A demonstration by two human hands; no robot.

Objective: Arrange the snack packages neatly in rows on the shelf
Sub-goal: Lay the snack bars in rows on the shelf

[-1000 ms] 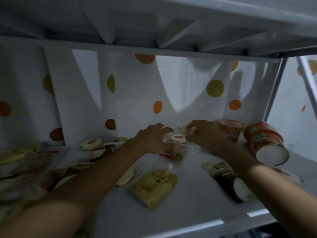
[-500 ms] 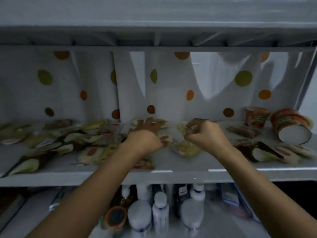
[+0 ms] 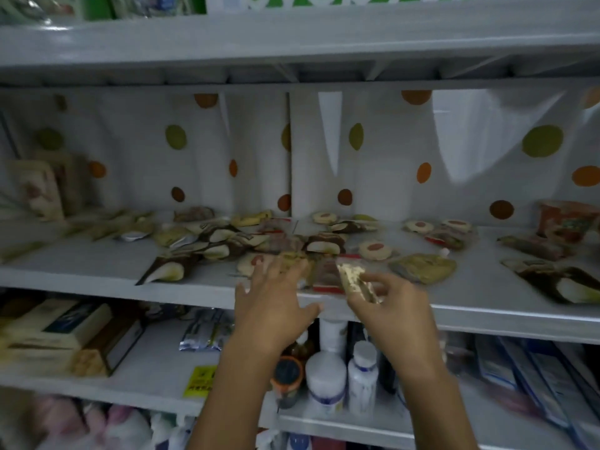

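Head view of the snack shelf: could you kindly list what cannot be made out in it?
All in the head view:
Print on the snack packages: blurred and dim.
Clear packet: lower end hidden by the right hand pinching it.
Pale package: partly covered by the left hand.
Orange cup: cut off by the right edge.

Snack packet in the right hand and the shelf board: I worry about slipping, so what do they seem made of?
The snack packet, pinched by the right hand, looks like thin clear plastic film: pale crumbly contents show through. The shelf board looks like white painted metal or laminate, smooth and semi-glossy; its front edge catches light.
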